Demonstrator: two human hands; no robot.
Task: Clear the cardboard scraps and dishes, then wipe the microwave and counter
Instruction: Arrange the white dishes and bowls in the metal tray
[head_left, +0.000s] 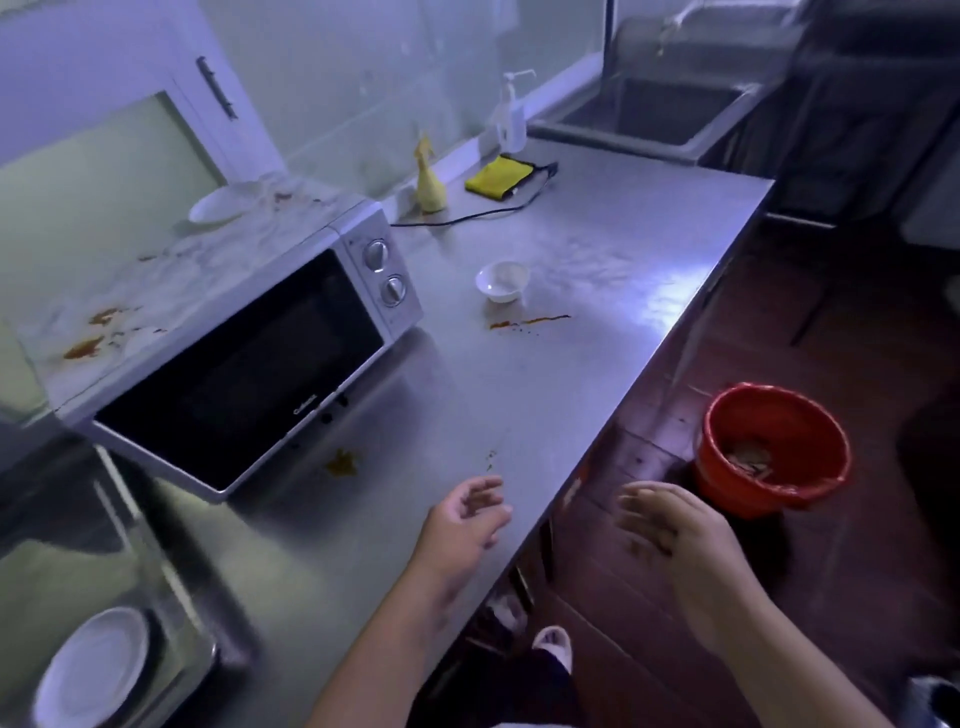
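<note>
2 dishes remain, I judge: bowl on stained tabletop, plate on stained microwave. Scraps sit in bucket. My left hand and right hand are open, empty.

Single head-worn, wide-angle view. The camera looked forward and down along the counter from beside its front edge; the left hand and right hand lay nearest the lens, the microwave at left, the sink farthest.

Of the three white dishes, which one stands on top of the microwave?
The shallow dish at the back of the microwave top. The small bowl stands on the counter; the plate lies at the lower left.
</note>
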